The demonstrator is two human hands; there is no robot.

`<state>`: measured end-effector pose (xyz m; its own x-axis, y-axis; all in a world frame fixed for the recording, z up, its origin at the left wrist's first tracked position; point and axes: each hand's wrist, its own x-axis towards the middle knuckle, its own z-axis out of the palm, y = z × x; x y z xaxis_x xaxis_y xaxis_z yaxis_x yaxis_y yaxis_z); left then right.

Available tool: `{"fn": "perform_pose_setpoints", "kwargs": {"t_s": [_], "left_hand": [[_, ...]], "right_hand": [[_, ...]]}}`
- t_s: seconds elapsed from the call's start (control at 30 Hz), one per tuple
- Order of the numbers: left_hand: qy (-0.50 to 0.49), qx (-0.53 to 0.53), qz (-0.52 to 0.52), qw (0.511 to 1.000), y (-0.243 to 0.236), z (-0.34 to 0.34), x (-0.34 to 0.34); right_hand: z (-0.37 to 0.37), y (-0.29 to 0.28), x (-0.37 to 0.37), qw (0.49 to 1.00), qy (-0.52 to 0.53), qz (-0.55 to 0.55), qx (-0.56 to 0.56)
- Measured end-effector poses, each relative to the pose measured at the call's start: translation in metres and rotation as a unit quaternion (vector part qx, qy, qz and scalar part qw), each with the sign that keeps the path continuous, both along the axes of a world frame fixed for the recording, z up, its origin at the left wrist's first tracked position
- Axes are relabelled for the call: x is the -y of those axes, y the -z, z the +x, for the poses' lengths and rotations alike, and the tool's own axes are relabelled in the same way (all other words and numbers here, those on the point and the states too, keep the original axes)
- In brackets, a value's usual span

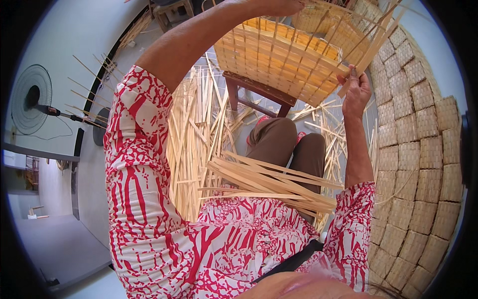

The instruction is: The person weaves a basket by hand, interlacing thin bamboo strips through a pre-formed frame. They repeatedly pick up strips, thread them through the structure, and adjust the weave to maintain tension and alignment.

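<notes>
R hand pinches strip at R side of part-woven basket, L hand nr its top.

Fan nr wht wall

A partly woven basket of pale, flat strips sits tilted above a brown wooden stool, its near wall a loose grid of crossings and its inside a warm yellow-orange. Thin stakes stick up past the unfinished rim, and a broad strip slants upward from the right-hand corner.
</notes>
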<state>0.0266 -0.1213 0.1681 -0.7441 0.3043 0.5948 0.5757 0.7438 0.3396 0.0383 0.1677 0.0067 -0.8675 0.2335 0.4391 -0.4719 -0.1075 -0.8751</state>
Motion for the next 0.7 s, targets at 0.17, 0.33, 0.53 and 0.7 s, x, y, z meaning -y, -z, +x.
{"fn": "perform_pose_setpoints", "kwargs": {"t_s": [0.17,0.33,0.53,0.7], "left_hand": [[-0.028,-0.025,0.017,0.999,0.004,0.001,0.006],[0.039,0.018,0.012,0.999,-0.001,0.008,0.02],[0.37,0.251,0.008,0.894,-0.039,0.002,0.015],[0.248,0.256,-0.152,0.922,-0.044,-0.004,-0.005]], "right_hand": [[0.0,0.002,0.003,1.0,0.005,-0.014,-0.011],[-0.003,0.006,0.008,1.0,-0.005,-0.017,0.013],[0.002,-0.001,-0.004,0.999,0.035,-0.011,0.031],[0.007,0.001,0.011,0.999,0.004,-0.015,0.028]]}}
